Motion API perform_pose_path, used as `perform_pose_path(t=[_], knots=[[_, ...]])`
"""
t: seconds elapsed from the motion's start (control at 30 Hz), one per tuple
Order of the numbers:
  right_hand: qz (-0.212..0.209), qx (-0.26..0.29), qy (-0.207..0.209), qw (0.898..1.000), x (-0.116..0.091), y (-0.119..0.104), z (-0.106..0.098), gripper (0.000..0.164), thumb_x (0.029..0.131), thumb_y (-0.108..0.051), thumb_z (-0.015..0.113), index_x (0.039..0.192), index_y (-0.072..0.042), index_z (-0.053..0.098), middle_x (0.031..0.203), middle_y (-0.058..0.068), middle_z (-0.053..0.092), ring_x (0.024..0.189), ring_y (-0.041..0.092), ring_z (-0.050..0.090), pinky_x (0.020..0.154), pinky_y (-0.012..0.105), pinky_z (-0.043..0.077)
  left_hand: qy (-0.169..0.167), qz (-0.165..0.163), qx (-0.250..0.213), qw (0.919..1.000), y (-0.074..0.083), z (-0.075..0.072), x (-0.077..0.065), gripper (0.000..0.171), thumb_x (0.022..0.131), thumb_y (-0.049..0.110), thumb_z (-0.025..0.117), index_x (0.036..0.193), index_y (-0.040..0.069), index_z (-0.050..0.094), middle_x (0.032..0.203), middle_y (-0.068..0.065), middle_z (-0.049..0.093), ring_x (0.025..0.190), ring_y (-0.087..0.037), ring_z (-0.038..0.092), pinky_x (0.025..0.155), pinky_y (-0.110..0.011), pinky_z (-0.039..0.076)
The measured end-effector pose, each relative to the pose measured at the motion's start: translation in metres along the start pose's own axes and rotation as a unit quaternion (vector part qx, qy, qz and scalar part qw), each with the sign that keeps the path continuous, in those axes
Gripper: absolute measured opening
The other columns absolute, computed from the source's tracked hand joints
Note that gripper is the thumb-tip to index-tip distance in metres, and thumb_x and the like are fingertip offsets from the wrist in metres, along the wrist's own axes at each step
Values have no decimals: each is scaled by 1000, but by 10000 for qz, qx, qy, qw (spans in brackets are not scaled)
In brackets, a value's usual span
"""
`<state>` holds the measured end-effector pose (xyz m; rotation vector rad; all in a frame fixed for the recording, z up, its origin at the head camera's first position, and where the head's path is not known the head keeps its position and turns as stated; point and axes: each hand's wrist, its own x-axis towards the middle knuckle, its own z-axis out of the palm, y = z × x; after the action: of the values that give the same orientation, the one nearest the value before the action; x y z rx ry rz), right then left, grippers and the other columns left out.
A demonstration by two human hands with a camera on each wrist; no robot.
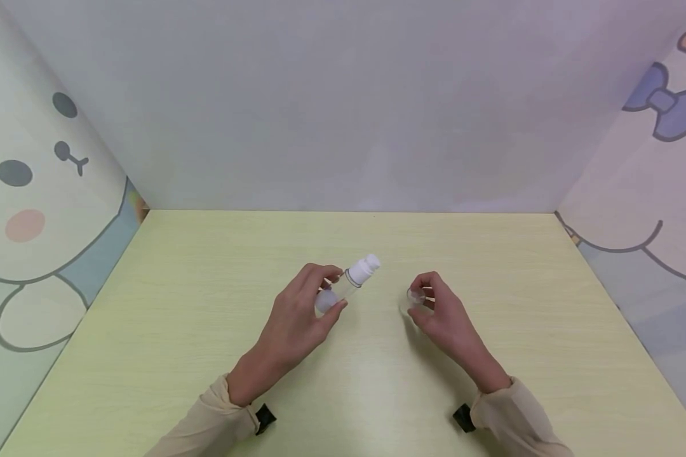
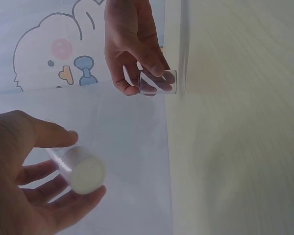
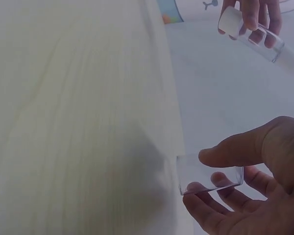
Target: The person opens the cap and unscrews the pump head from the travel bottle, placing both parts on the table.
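A clear pump bottle (image 1: 349, 287) with a white pump head (image 1: 364, 269) and white base is tilted in my left hand (image 1: 300, 311), gripped between thumb and fingers above the table. The left wrist view shows its round white bottom (image 2: 87, 175) facing the camera. To the right, my right hand (image 1: 443, 314) pinches a small clear cap (image 3: 210, 174), a short see-through cylinder, between thumb and fingertips. It is held apart from the bottle, and the fingers show through its wall in the right wrist view.
Both hands are over a pale wood-grain table (image 1: 206, 254). A plain grey-white wall (image 1: 349, 114) rises behind its far edge. Side panels with cartoon drawings (image 1: 28, 190) flank the table left and right.
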<state>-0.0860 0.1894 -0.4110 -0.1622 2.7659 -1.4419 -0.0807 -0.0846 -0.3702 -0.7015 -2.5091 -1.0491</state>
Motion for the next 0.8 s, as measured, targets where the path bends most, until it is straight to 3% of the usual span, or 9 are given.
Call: perform_pose_path(t=[0.33, 0.57, 0.8], knots=[[-34, -236, -151, 9996, 3, 4, 1, 49, 90, 11, 68, 135, -1, 51, 138, 21, 60, 127, 40, 60, 108, 55, 53, -38, -48, 7, 10000, 2, 0, 1, 49, 82, 8, 88, 124, 7, 63, 114, -6, 67, 98, -17, 69, 73, -30, 62], [-280, -471, -182, 9983, 7, 4, 1, 49, 90, 12, 67, 135, 3, 51, 138, 23, 59, 126, 40, 60, 106, 53, 54, -12, 11, 2, 10000, 0, 0, 4, 48, 83, 8, 88, 124, 6, 63, 113, -6, 67, 97, -18, 69, 73, -31, 62], [-130, -482, -211, 9985, 4, 4, 0, 49, 90, 8, 70, 135, 4, 51, 135, 23, 60, 126, 40, 60, 107, 54, 53, -93, -13, -41, 9999, 1, 0, 2, 47, 84, 9, 87, 124, 7, 63, 113, -7, 67, 98, -18, 69, 74, -31, 62]])
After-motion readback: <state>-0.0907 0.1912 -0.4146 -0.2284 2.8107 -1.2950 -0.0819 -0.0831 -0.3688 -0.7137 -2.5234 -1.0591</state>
